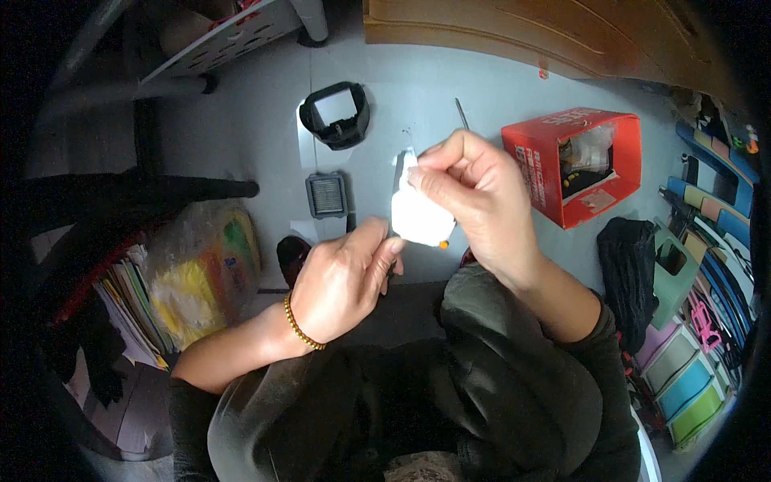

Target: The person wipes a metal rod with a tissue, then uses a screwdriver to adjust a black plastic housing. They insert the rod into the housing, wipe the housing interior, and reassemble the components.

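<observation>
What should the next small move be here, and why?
Probably to settle the left hand into a surer hold on the bright white, tapering object: the right hand pinches its narrow upper end, while the left one is only at its lower left corner, where a firm grip cannot be made out.

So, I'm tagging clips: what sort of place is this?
Probably a room at home, judging by the wooden furniture, the red box of odds and ends, and the papers or folders.
</observation>
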A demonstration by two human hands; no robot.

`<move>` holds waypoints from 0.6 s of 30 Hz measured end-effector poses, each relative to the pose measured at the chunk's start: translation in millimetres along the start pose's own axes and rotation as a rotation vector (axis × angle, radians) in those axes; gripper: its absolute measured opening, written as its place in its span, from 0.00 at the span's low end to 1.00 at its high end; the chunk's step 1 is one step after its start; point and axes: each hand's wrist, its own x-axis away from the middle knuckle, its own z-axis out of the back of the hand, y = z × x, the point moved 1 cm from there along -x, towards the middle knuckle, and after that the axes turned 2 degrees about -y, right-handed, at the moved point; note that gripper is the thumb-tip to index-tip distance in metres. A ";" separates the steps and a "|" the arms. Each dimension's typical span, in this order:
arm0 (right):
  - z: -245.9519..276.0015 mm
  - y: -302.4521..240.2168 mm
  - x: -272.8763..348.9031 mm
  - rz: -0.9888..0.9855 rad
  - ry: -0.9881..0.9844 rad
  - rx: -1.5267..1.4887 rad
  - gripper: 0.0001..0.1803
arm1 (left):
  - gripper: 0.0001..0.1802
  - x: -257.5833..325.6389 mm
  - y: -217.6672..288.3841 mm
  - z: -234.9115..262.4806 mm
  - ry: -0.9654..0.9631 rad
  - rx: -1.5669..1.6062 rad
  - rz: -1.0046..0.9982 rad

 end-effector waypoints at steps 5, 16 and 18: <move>-0.5 -1.4 -1.9 0.069 -0.004 0.016 0.04 | 0.11 2.0 2.5 -0.5 0.008 0.026 0.038; 1.4 -3.9 5.4 0.050 -0.023 0.083 0.02 | 0.11 4.8 2.2 -3.0 -0.015 0.034 0.040; -1.1 2.0 8.8 0.038 -0.014 0.041 0.02 | 0.11 5.1 0.8 -4.0 -0.010 0.036 0.037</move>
